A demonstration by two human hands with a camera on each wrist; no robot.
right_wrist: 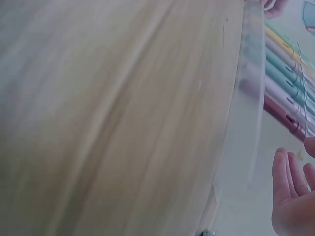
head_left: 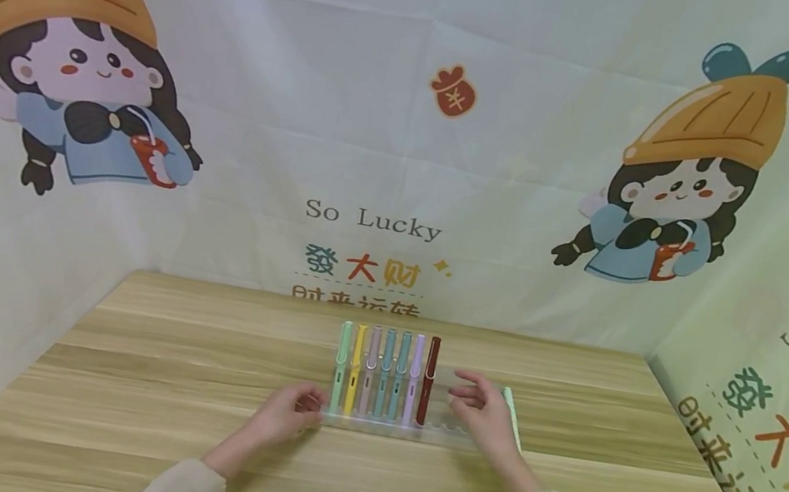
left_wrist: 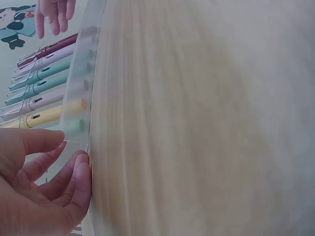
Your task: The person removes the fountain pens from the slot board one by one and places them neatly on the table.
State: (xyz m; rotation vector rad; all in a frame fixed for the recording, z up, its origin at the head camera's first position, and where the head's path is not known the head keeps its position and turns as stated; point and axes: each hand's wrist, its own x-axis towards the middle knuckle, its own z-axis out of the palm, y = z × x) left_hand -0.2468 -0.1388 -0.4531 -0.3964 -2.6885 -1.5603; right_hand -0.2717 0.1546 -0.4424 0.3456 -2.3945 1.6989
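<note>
A clear pen rack (head_left: 377, 427) stands on the table with several capped pens upright in its left part. From the left they run mint green, yellow, mauve, two teal, lilac and a dark red pen (head_left: 429, 381). My left hand (head_left: 291, 414) is at the rack's left end, thumb and forefinger pinching its corner in the left wrist view. My right hand (head_left: 485, 410) hovers over the rack's right part with fingers loosely extended, nothing between them. Beside that wrist lies a pale green pen (head_left: 511, 414), partly hidden by the hand.
The wood-grain table (head_left: 198, 353) extends around the rack on all sides. A printed cloth (head_left: 520, 213) with cartoon figures and lettering hangs behind the table and along both sides.
</note>
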